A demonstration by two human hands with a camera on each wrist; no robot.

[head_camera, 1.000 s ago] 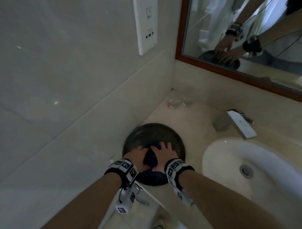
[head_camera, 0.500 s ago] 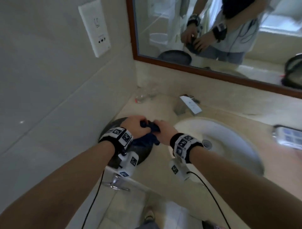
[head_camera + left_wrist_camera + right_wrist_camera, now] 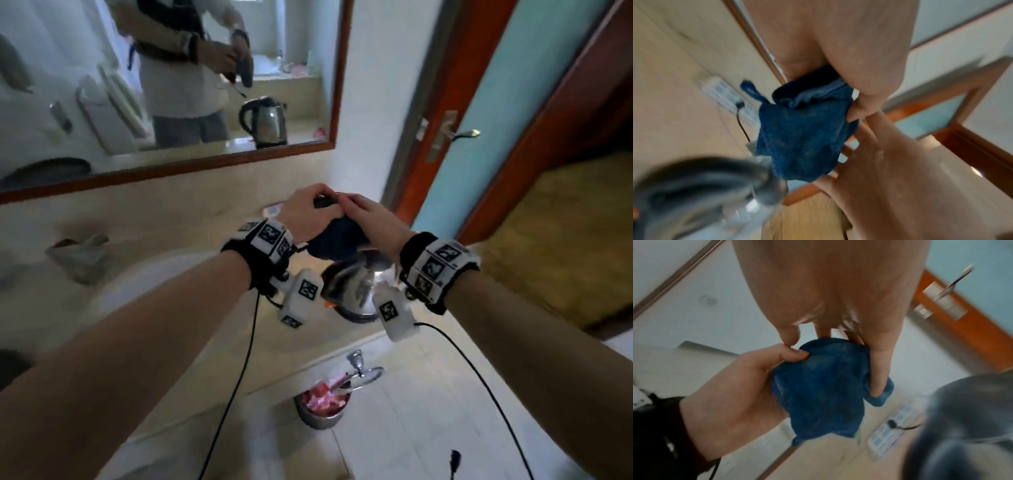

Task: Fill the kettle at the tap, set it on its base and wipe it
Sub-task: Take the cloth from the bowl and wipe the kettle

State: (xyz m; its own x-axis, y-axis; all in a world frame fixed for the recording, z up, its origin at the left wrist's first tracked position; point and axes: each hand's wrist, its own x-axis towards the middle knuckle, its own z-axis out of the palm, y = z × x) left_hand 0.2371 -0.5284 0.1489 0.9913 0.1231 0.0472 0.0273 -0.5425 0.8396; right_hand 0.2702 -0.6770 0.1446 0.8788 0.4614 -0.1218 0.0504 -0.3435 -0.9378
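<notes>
Above the worktop (image 3: 191, 219), the head view shows your left hand (image 3: 310, 214) and right hand (image 3: 368, 219) together, both closed on a bunched dark blue cloth (image 3: 337, 238) directly over the steel kettle (image 3: 356, 289), which sits by the sink (image 3: 144, 291); a second ago the same hands pressed that cloth on a dark round tray at the far corner, so you have carried it across. From the left wrist view, fingers (image 3: 859, 112) pinch the cloth's upper edge and it hangs free beside the blurred kettle top. From the right wrist view, your thumb and fingers curl round the cloth, clear of the kettle. Wiping looks about to begin; whether it is filled cannot be told.
</notes>
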